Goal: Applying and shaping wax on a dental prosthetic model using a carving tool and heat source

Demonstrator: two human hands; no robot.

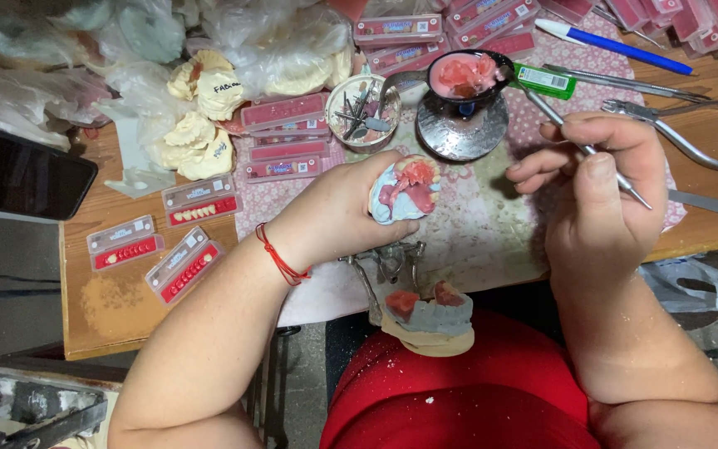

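Left hand clamps one blue dental cast with pink wax above the table, right hand pinches one thin metal wax carver beside it (three tooth-card strips lie left), one articulator cast in the lap.

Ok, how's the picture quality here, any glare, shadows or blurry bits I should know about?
Head view: sharp and evenly lit over the hands and the dental cast; bright glare on the crumpled plastic bags at top; soft shadow beside the right hand on the patterned cloth; dark lower corners under the table; slight wide-angle bending at the edges.
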